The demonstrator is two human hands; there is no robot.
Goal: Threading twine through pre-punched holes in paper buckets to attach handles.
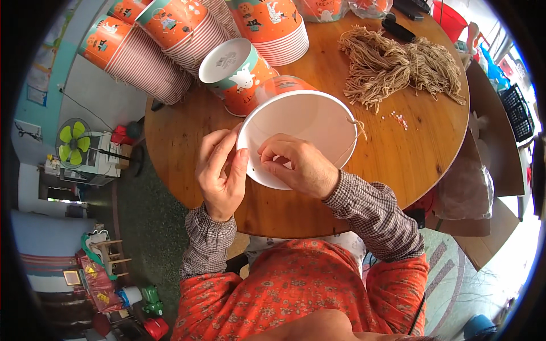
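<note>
A paper bucket (318, 116), white inside, is tipped with its mouth toward me. My left hand (218, 173) grips its left rim, the thumb at the front edge and the fingers round the outside. Inside the mouth is my right hand (301, 165), its fingers pinched together near the left wall; what they hold is hidden. A small dark hole (253, 169) shows in the wall by my left thumb. Tan twine (360, 129) is looped through the right side of the rim and runs down inside, passing out of sight behind my right wrist.
Stacked orange buckets (151, 68) lean at the back left, with a single bucket (227, 65) lying tilted before them. A bundle of twine (404, 68) and small pale beads (400, 120) lie on the round wooden table (409, 165). Cardboard boxes (483, 216) stand at the right.
</note>
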